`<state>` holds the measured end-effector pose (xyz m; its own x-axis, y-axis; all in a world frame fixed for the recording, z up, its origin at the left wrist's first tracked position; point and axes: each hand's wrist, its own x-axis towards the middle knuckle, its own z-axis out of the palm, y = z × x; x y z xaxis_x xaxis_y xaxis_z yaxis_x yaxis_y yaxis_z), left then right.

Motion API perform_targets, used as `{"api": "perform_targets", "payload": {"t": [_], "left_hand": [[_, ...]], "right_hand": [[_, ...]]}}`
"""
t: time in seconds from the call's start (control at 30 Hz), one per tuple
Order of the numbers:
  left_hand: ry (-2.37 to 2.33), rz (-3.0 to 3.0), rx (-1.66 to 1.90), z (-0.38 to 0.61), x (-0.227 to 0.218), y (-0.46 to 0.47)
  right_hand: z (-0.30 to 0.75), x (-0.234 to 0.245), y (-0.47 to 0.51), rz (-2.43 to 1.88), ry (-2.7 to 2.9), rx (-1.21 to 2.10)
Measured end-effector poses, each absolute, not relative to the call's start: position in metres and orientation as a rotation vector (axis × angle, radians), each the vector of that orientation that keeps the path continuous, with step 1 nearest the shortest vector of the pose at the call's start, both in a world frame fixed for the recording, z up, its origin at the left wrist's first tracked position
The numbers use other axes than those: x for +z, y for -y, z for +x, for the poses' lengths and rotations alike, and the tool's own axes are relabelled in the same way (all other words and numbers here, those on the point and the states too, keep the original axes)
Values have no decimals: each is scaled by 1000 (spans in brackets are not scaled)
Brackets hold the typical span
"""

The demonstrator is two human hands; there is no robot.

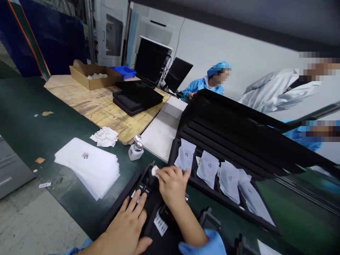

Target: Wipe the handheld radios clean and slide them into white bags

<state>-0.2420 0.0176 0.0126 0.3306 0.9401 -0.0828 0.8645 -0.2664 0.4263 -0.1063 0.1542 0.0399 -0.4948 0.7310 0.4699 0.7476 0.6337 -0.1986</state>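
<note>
- White wad [154,171], soft-looking like tissue, is pinched between closed fingers [164,174] of the right hand [174,187], over the far end of a dark device [145,188]; whether it touches, I cannot tell.
- Dark and boxy, that device lies in a black tray [154,202], directly under the left fingertips.
- Bare left hand [129,221]: fingers extended and slightly parted, laid flat upon the device, curled around nothing, thumb apart.
- Printed white label sheet [160,223], in the tray between the 2 hands, just right of the left fingers.
- Small white bottle [136,153] with a metal top, on the green counter [39,95], just beyond the right fingers and to their left.
- Crumpled white wipes [105,137] in a pile, farther left of that bottle.
- Stacked white sheets [90,164], printed with a dark mark, left of the left fingers.
- Black pouch tray [205,189], right of the right fingers, bearing 4 white pouches [208,166] in a row.
- Another dark device [209,222], right of the right wrist.
- Blue-capped co-worker [205,84], well beyond the right fingers.
</note>
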Motion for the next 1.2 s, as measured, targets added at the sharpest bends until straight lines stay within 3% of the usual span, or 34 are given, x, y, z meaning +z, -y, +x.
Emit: {"api": "perform_targets", "payload": {"t": [0.2, 0.33, 0.5, 0.7, 0.83, 0.97, 1.2], "left_hand": [[-1580, 2232, 263, -241, 14, -17], [-1637, 2244, 272, -240, 14, -16], [-1622, 2244, 267, -240, 15, -15], [-1665, 2225, 243, -238, 18, -15], [-1643, 2218, 276, -239, 17, -14], [-1672, 2228, 299, -238, 17, -15], [-1715, 2465, 362, -244, -36, -22]], "right_hand": [[-116, 41, -151, -974, 2561, 24], [-114, 44, -154, -1211, 2374, -101], [-120, 43, -149, -1025, 2562, 31], [-121, 48, -154, -1245, 2409, -81], [-116, 45, -144, -1065, 2577, 72], [-113, 48, -156, -1275, 2451, 48], [-125, 38, -142, -1026, 2675, 183]]}}
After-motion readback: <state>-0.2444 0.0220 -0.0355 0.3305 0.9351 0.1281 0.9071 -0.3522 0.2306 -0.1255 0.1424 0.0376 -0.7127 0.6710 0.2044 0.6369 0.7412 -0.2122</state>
